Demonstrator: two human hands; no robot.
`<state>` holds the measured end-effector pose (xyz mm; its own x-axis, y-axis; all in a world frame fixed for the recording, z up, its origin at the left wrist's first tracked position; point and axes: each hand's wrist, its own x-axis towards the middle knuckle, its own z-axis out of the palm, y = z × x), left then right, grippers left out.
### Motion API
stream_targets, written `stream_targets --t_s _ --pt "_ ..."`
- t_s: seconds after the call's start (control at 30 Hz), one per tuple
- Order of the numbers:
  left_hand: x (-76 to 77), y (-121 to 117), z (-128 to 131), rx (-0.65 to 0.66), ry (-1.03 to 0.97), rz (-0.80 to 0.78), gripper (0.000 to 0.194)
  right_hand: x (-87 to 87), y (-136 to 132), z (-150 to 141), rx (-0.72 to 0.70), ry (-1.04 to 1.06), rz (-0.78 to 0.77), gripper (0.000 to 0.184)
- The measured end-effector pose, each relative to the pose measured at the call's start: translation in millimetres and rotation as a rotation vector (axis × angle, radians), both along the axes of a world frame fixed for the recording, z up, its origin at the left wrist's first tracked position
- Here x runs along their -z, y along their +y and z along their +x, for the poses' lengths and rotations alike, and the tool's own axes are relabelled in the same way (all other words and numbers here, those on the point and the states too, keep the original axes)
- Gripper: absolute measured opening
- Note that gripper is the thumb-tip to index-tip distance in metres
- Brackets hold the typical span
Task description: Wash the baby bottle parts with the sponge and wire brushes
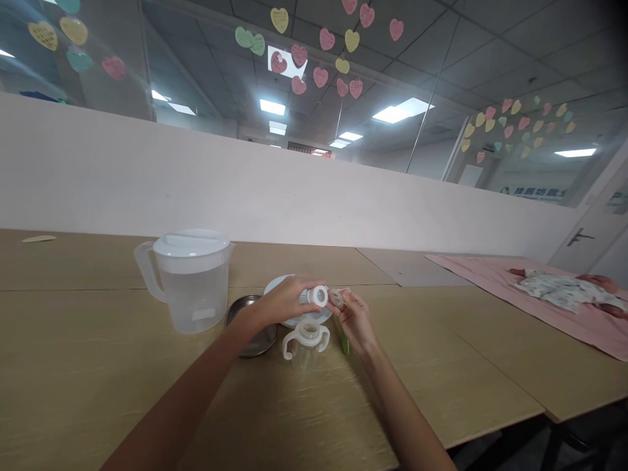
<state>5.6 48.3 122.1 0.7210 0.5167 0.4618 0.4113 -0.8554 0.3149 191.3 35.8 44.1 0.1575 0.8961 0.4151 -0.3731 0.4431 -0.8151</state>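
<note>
My left hand (287, 299) is closed around a white bottle collar ring (320, 296), its round opening turned toward me. Close to its right, my right hand (357, 316) pinches a small translucent bottle nipple (337, 298). Ring and nipple are nearly level; whether they touch I cannot tell. Below both hands a clear baby bottle (307, 353) with two white side handles stands upright, its mouth uncovered. Behind the hands lies a pale plate (275, 283), partly hidden by my left hand. A green strip-like item (345, 341) sits under my right hand.
A lidded clear plastic pitcher (196, 288) stands at the left. Beside it a round metal dish (265, 343) is partly covered by my left forearm. A pink cloth (471, 271) with a clothed doll-like figure (557, 290) lies at the right. A white wall (275, 190) borders the table (417, 366).
</note>
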Motion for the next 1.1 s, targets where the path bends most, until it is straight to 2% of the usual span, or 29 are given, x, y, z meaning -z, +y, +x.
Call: stream_targets --t_s 0.07,0.13,0.2,0.27,0.33,0.4,0.5,0.6,0.7,0.77,0.87,0.93,0.97,1.03,1.1 --pt "0.2 8 -8 -0.098 -0.014 0.018 0.039 -0.3 3 3 0.039 0.067 -0.017 0.025" --pt "4.3 18 -15 -0.243 -0.016 0.06 0.038 3.2 7 7 0.178 0.023 -0.011 0.027" --pt "12.6 28 -19 -0.38 0.034 0.077 0.04 11.1 13 10 0.345 -0.196 0.002 0.029" --pt "23.5 37 -21 -0.475 0.152 0.046 0.044 21.9 19 10 0.473 -0.521 0.007 0.031" --pt "34.3 43 -21 -0.517 0.271 -0.01 0.047 32.5 25 9 0.551 -0.793 0.03 0.033" --pt "43.2 45 -20 -0.524 0.351 -0.061 0.049 40.2 29 8 0.592 -0.936 0.067 0.037" --pt "51.7 44 -20 -0.52 0.422 -0.116 0.044 44.9 30 6 0.605 -1.033 0.089 0.037" --pt "51.6 41 -19 -0.515 0.466 -0.152 0.04 44.5 29 5 0.605 -1.091 0.085 0.033" --pt "33.2 34 -24 -0.507 0.457 -0.143 0.049 43.1 27 5 0.614 -1.117 0.102 0.029" --pt "7.8 22 -33 -0.51 0.399 -0.102 0.055 42.5 25 5 0.627 -1.123 0.129 0.029" --pt "-39.4 -5 -60 -0.576 0.057 0.083 0.056 42.5 24 5 0.653 -1.122 0.163 0.032" --pt "-64.5 -23 -86 -0.739 -0.095 0.191 0.055 43.0 24 5 0.65 -1.13 0.18 0.033" --pt "-72.4 -29 -101 -0.849 -0.152 0.228 0.054 43.4 24 4 0.644 -1.132 0.194 0.034" --pt "-77.7 -31 -132 -1.079 -0.214 0.218 0.053 44.4 24 3 0.638 -1.128 0.231 0.034" --pt "-71.2 -22 -162 -1.27 -0.205 0.093 0.058 45.2 24 3 0.659 -1.107 0.263 0.033"
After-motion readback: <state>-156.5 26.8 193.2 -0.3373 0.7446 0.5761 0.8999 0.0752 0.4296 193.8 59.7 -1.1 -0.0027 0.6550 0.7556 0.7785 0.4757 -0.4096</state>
